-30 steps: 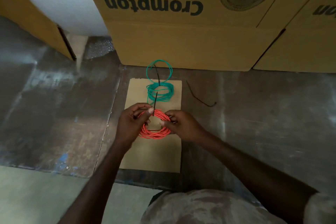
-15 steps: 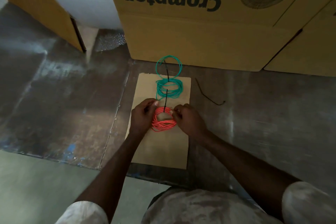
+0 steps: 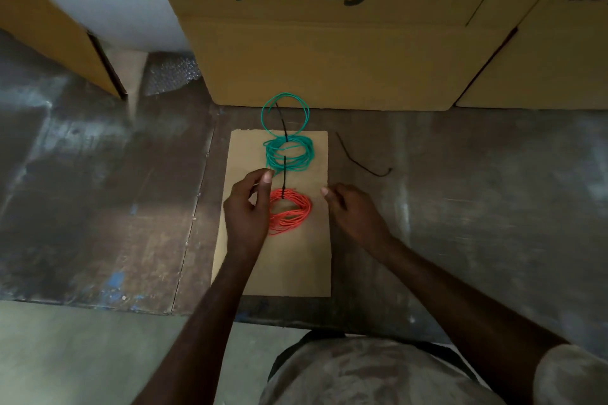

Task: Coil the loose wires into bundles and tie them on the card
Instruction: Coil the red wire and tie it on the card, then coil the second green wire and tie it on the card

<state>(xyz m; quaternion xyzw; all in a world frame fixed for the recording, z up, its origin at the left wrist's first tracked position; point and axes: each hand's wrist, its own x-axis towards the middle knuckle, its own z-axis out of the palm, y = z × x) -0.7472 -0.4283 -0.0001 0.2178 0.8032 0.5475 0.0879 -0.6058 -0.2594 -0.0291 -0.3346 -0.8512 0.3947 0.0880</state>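
Wires first: from the head view, the orange coil [image 3: 290, 214] sits mid-card [image 3: 289, 270] on the bench with a black tie [image 3: 283, 179] cinched at its top. The green coil [image 3: 289, 154] above is tied too, though one green loop [image 3: 285, 113] hangs past the card's far edge. Our left hand [image 3: 248, 212] and right hand [image 3: 353, 212] flank the orange coil, fingers loosely curled, holding nothing. A spare tie [image 3: 360, 161] lies right of the card, so we'd guess we're mostly done.

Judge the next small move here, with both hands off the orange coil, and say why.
Probably the right hand reaches for the loose black tie on the floor right of the card. The orange coil looks tied, but the green wire has loops straying past the card's far edge.
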